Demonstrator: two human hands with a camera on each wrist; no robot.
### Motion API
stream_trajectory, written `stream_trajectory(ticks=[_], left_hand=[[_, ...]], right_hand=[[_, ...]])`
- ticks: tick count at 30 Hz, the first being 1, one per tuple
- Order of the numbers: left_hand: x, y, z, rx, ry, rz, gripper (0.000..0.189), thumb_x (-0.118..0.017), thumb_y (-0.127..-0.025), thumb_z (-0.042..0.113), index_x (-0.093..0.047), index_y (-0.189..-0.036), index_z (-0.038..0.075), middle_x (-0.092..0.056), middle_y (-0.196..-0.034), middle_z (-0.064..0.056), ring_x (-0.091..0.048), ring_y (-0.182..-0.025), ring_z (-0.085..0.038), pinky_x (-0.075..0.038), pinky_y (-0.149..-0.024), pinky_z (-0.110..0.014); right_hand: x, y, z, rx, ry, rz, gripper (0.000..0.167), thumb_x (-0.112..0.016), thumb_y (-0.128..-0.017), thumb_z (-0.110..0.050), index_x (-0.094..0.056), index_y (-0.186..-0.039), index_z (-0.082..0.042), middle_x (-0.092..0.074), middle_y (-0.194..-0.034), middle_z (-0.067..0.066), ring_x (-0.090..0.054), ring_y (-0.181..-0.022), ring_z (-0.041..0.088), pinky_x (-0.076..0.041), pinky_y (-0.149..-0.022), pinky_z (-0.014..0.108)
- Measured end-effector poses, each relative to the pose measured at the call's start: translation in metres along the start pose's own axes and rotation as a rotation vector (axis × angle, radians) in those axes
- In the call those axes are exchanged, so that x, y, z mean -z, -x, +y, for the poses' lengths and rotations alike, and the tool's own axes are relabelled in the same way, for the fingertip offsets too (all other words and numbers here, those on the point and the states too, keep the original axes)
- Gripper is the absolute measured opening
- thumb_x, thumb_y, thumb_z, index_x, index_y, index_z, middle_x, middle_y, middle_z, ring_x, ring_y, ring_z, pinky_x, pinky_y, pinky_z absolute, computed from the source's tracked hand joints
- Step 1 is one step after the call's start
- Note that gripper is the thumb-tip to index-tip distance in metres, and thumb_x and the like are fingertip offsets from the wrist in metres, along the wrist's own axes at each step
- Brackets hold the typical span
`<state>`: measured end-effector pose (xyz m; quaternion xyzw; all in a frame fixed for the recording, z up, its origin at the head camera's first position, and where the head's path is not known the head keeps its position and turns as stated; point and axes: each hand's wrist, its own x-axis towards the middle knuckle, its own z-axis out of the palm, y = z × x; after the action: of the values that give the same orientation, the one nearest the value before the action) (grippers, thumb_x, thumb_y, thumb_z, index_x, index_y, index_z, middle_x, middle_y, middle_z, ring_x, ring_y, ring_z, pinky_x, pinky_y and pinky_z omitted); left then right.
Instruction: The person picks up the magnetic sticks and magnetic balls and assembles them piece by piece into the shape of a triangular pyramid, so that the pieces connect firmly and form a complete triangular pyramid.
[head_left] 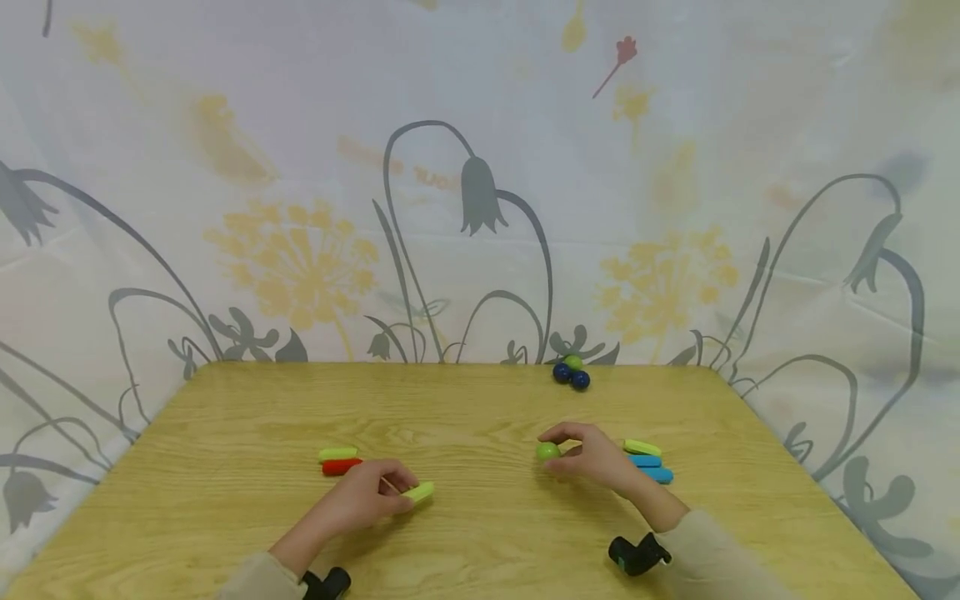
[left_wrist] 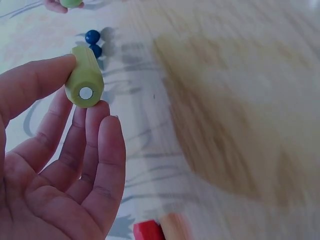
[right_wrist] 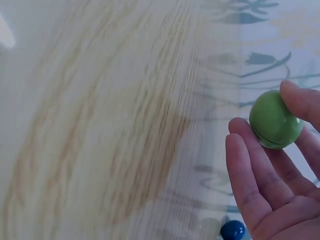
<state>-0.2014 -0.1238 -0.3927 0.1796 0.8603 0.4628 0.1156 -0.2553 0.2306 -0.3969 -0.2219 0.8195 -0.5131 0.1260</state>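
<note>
So the left hand, lower middle of the head view, has its thumb and fingers pinched on a light green stick, one end poking out to the right. The left wrist view shows a pale round spot in that end. Right of center, the right hand pinches a shiny green ball between thumb and fingers, held toward the left.

Both look like hard plastic to me, so probably light, stiff and not very fragile. The stick has flattish sides, so I'd grab it mid-length and leave the ends free. The ball's glossy and likely to slip or roll, so fingers on opposite sides, around its widest part.

Also on the desk: a red stick at lower left, two blue sticks at lower right, and two dark blue balls right of center near the back edge.
</note>
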Motion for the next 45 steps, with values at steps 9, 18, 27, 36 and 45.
stream_trajectory(ticks=[9, 18, 27, 36, 45], left_hand=[[-0.011, -0.009, 0.004, -0.038, 0.032, -0.036, 0.017, -0.072, -0.080, 0.009, -0.065, -0.094, 0.003, -0.058, -0.084, -0.002, -0.055, -0.073, -0.017, -0.047, -0.059, -0.030], [-0.019, -0.016, 0.008, -0.044, 0.032, -0.041, 0.017, -0.073, -0.081, 0.009, -0.066, -0.095, 0.003, -0.059, -0.085, -0.002, -0.056, -0.074, -0.015, -0.048, -0.062, -0.029], [-0.028, -0.020, 0.013, -0.042, 0.046, -0.046, 0.017, -0.073, -0.080, 0.009, -0.065, -0.094, 0.002, -0.058, -0.084, -0.002, -0.056, -0.073, -0.016, -0.048, -0.060, -0.029], [-0.036, -0.024, 0.018, -0.060, 0.046, -0.048, 0.015, -0.072, -0.081, 0.008, -0.065, -0.093, 0.002, -0.058, -0.082, -0.001, -0.056, -0.072, -0.015, -0.048, -0.061, -0.027], [-0.040, -0.024, 0.020, -0.023, 0.034, -0.072, 0.014, -0.071, -0.082, 0.009, -0.064, -0.092, 0.003, -0.057, -0.080, -0.001, -0.055, -0.070, -0.015, -0.046, -0.057, -0.028]], right_hand=[[-0.019, -0.003, -0.003, -0.076, -0.058, -0.036, 0.041, -0.070, -0.085, -0.015, -0.056, -0.117, 0.006, -0.054, -0.110, 0.014, -0.064, -0.080, 0.025, -0.053, -0.063, 0.037], [-0.036, -0.010, -0.009, -0.053, -0.010, -0.098, 0.033, -0.071, -0.083, -0.011, -0.060, -0.110, 0.002, -0.058, -0.101, 0.009, -0.063, -0.078, 0.021, -0.052, -0.063, 0.034], [-0.052, -0.019, -0.014, -0.008, 0.014, -0.123, 0.027, -0.072, -0.082, -0.010, -0.061, -0.106, -0.001, -0.055, -0.097, 0.006, -0.060, -0.074, 0.018, -0.050, -0.060, 0.029], [-0.069, -0.025, -0.019, 0.008, 0.024, -0.152, 0.025, -0.073, -0.080, -0.007, -0.062, -0.102, -0.002, -0.058, -0.091, 0.004, -0.058, -0.066, 0.014, -0.049, -0.056, 0.027], [-0.072, -0.029, -0.022, 0.009, 0.013, -0.175, 0.027, -0.071, -0.081, -0.003, -0.061, -0.105, -0.001, -0.056, -0.094, 0.005, -0.057, -0.067, 0.014, -0.048, -0.057, 0.025]])
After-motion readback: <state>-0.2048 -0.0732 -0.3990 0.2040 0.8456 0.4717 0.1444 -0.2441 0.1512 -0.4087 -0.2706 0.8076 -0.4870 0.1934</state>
